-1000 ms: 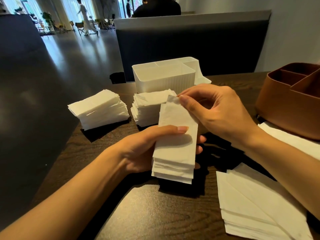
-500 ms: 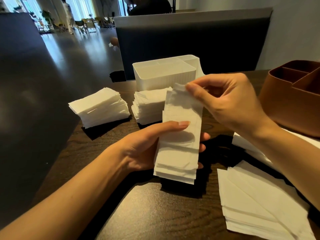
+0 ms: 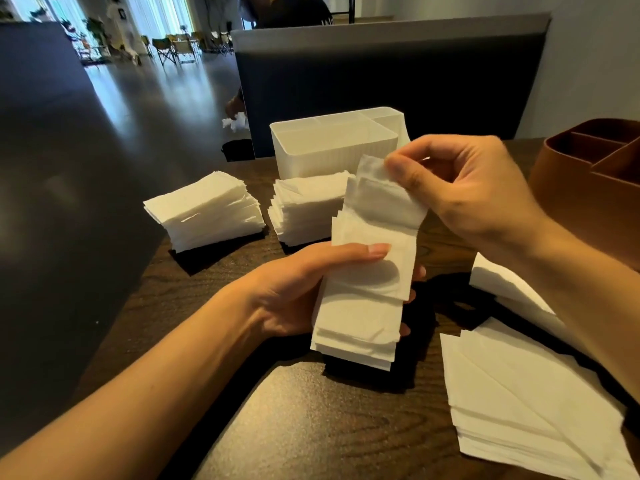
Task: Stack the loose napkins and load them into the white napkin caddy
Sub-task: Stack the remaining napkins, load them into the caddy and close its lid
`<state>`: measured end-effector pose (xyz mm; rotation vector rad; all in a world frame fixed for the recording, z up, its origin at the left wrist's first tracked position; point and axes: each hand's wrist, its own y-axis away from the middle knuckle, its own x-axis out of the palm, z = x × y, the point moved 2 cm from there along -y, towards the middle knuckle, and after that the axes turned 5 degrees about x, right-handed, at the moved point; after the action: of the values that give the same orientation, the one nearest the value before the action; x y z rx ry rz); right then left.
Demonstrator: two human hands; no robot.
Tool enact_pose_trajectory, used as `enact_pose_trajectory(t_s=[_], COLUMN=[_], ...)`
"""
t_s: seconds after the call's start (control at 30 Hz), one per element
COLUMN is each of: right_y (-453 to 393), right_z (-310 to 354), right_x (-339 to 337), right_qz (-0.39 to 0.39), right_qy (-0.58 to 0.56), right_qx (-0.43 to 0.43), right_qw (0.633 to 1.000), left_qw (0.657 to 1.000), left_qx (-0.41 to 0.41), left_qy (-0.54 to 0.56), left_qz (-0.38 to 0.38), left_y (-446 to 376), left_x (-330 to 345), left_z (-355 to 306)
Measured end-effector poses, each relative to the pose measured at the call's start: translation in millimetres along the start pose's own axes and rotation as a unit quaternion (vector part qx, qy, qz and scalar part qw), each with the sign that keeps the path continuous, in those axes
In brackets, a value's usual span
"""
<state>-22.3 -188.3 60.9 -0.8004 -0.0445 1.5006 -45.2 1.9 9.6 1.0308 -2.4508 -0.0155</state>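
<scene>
While my left hand (image 3: 294,289) grips the napkin bundle (image 3: 363,299), my right hand (image 3: 460,188) has lifted higher, pinching the top napkin (image 3: 384,199) by its far edge and peeling it up. Beyond both hands, two napkin stacks (image 3: 204,209) wait; farther still, the white napkin caddy (image 3: 332,157) looks unloaded.

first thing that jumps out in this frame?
The narrow napkin stack held mid-frame in the left hand, with the right hand pinching its top napkin up at the far end. Behind it stands the white caddy, with two more napkin piles on the table in front of it.
</scene>
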Motion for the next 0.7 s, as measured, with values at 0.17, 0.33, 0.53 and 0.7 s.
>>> enact_pose_trajectory(t_s=[0.17,0.33,0.53,0.7], right_y=[-1.7,2.2,2.6,3.8], right_z=[-0.6,-4.6,-10.3,0.2], right_x=[1.9,13.0,7.4,8.1], right_qz=[0.041,0.115,-0.018,-0.001], right_qy=[-0.169,-0.238,0.064,0.108], right_qx=[0.089,0.213,0.057,0.045], right_qw=[0.981,0.941,0.996,0.993], left_qw=[1.000,1.000,0.999,1.000], left_qx=[0.007,0.006,0.002,0.002], left_qy=[-0.008,-0.013,0.001,0.016], left_qz=[0.002,0.017,0.036,0.023], left_y=[0.0,2.7,4.1,3.5], left_x=[-1.4,0.2,-0.4,-0.5], left_z=[0.7,-1.3,-0.3,-0.6])
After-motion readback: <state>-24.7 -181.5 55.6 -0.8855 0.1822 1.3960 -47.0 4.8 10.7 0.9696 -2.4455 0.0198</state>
